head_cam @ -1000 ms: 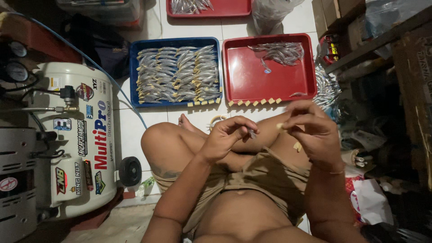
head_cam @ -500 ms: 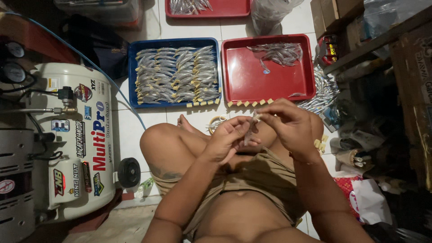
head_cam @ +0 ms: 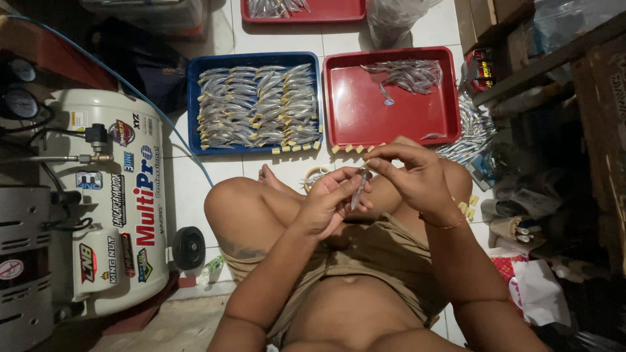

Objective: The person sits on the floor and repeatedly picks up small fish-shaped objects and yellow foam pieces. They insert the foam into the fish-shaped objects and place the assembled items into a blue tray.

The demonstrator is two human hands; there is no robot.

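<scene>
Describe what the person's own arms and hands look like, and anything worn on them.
Both arms are bare, with no sleeves and no gloves. The left hand carries no ring, watch or band that shows. The right hand is bare too, but a thin reddish bracelet circles its wrist. No tattoo or marking shows on either forearm.

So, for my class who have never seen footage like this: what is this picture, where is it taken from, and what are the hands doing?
The camera sits on the person's head and looks down at their lap as they sit on a tiled floor. Both hands meet over the knees: the left hand and right hand share a grip on one small silvery fish. Ahead lie a blue tray packed with rows of such fish and a red tray with a few. A white air compressor stands to the left.
</scene>
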